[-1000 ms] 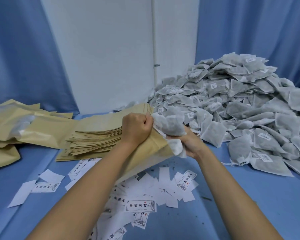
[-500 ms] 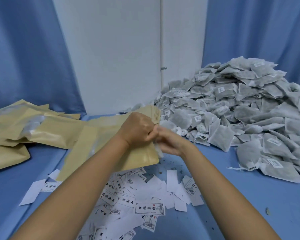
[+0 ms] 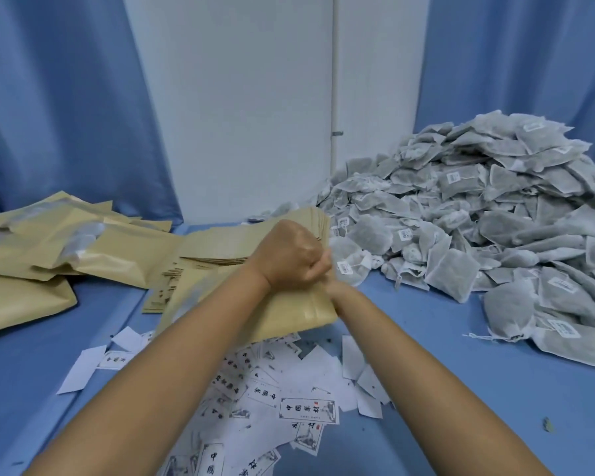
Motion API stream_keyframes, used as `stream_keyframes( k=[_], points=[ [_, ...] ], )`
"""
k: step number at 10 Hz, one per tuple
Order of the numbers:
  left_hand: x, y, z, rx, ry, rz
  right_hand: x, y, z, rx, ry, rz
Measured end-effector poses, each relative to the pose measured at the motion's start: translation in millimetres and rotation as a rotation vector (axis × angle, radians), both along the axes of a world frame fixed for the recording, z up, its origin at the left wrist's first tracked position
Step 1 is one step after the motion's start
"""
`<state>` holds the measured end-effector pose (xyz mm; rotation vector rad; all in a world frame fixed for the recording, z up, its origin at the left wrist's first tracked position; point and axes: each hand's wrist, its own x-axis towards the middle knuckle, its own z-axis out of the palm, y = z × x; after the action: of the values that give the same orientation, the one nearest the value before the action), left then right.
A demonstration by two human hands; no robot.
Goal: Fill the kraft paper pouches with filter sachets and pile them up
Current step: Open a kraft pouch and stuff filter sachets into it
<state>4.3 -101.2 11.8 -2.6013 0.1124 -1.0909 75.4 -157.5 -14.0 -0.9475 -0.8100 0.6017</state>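
Observation:
My left hand (image 3: 291, 257) is a fist that grips the mouth edge of a kraft paper pouch (image 3: 289, 316), held tilted above the blue table. My right hand (image 3: 334, 286) reaches into the pouch mouth right beside the left fist. Only its wrist shows, and its fingers are hidden by the pouch and the left hand. No sachet is visible in either hand. A big heap of grey filter sachets (image 3: 495, 218) lies to the right. A stack of flat empty pouches (image 3: 213, 247) sits just behind my hands. Filled pouches (image 3: 49, 249) are piled at the left.
Several small white printed labels (image 3: 289, 393) are scattered on the blue table (image 3: 461, 389) under my forearms. Blue curtains and a white wall panel close off the back. A small crumb (image 3: 548, 424) lies at the right front.
A second ago my right hand was holding sachets at the pouch mouth. Since then it has pushed into the pouch, the sachets have gone out of sight, and the pouch has swung flatter.

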Motion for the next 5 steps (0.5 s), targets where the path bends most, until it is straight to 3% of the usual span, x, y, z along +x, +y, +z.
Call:
stream_keyframes(
  k=[1, 2, 3, 4, 5],
  points=[
    [-26, 19, 6, 0.048, -0.021, 0.076, 43, -7, -15, -0.528, -0.385, 0.715],
    [-41, 29, 10, 0.127, -0.01, 0.14, 65, -3, -23, -0.456, -0.159, 0.559],
    [-56, 42, 15, 0.149, -0.035, 0.198, 67, -2, -49, -0.638, -0.628, 0.328],
    [-59, 45, 12, 0.135, -0.044, 0.195, 35, -5, -86, -0.988, -1.129, 0.583],
    [-53, 40, 0, 0.118, -0.033, 0.178, 2, 1, -100, -1.001, -1.286, 0.519]
  ],
)
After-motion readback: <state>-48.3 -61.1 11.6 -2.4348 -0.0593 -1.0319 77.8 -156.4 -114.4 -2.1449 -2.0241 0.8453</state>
